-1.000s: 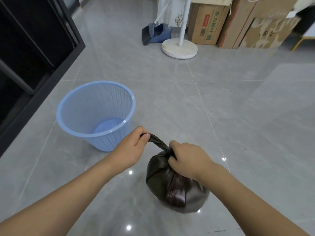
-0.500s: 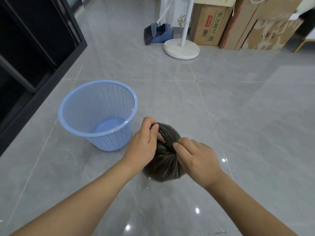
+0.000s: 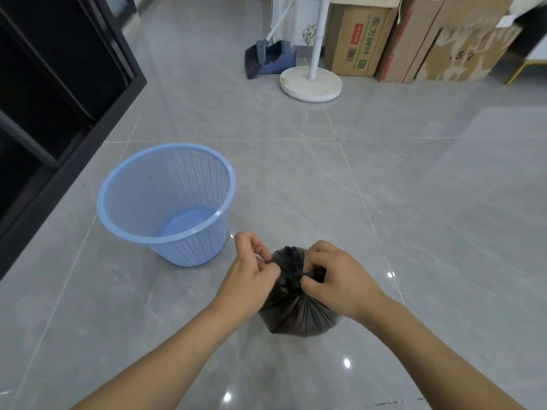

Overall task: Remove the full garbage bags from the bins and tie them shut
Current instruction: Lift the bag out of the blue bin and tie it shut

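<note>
2 hands work at the top of 1 dark garbage bag (image 3: 296, 312) that sits on the grey tiled floor (image 3: 414, 232), out of its bin. Just left of the bag and slightly farther from the camera stands the blue bin (image 3: 165, 202), a round plastic basket with latticed walls and a solid rim, upright on the floor. Nothing lies inside it: its smooth blue bottom shows bare through the open mouth. The bin and the bag are near one another but do not touch.

The bag is small, rounded and full, its thin glossy film drawn into tight pleats that run up to a gathered neck. A crumpled tuft of film stands above that neck between the 2 hands. The left hand (image 3: 251, 276) has its fingers curled and pinches a strand of the bag's top on the left side. The right hand (image 3: 334, 279) likewise has thumb and fingers curled in, pinching the twisted film at the neck on the right side. Whether a knot is finished I cannot tell; the fingers hide it.

Farther back stand a white pole on a round base (image 3: 311, 84), a broom with a blue dustpan (image 3: 270, 59), and several cardboard boxes (image 3: 359, 42). Dark black furniture (image 3: 59, 84) lines the left edge.
</note>
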The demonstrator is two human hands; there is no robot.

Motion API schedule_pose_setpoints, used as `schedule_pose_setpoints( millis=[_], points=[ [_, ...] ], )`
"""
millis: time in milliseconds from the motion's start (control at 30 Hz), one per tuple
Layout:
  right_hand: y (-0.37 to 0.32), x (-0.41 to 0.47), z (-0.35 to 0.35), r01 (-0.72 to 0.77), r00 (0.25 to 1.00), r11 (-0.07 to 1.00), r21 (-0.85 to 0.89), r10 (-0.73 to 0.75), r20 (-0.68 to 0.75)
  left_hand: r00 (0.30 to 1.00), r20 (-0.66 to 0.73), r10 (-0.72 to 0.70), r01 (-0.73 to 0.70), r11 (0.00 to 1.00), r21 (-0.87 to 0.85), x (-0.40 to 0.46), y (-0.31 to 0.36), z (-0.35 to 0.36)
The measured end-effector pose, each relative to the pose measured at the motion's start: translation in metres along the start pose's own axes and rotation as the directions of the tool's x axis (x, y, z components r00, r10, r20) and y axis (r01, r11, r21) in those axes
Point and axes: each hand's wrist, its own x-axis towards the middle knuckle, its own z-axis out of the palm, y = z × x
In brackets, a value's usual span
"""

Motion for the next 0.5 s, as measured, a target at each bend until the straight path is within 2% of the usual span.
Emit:
schedule_pose_setpoints(
  millis=[100,167,233,333,400,500],
  points=[
    [0.006,0.005,0.001,-0.283,0.958,0.916,0.285,0.253,0.137,0.986,0.151,0.076,-0.115,0.957,0.266,-0.011,-0.013,0.000],
    [0.007,0.006,0.001,-0.375,0.927,0.810,0.450,0.326,0.186,0.978,0.173,0.115,-0.186,0.857,0.480,-0.010,-0.021,0.005],
    [0.006,0.007,0.001,-0.419,0.908,0.727,0.545,0.349,0.232,0.980,0.138,0.145,-0.199,0.769,0.607,-0.007,-0.025,0.011],
    [0.005,0.011,0.003,-0.458,0.886,0.780,0.426,0.363,0.287,0.980,0.108,0.168,-0.196,0.696,0.690,-0.001,-0.029,0.016],
    [0.003,0.013,0.001,-0.495,0.852,0.794,0.354,0.363,0.377,0.981,0.103,0.163,-0.188,0.686,0.703,0.002,-0.030,0.018],
    [0.001,0.013,-0.002,-0.596,0.764,0.682,0.424,0.321,0.559,0.988,0.072,0.133,-0.146,0.711,0.688,0.007,-0.033,0.015]
  ],
)
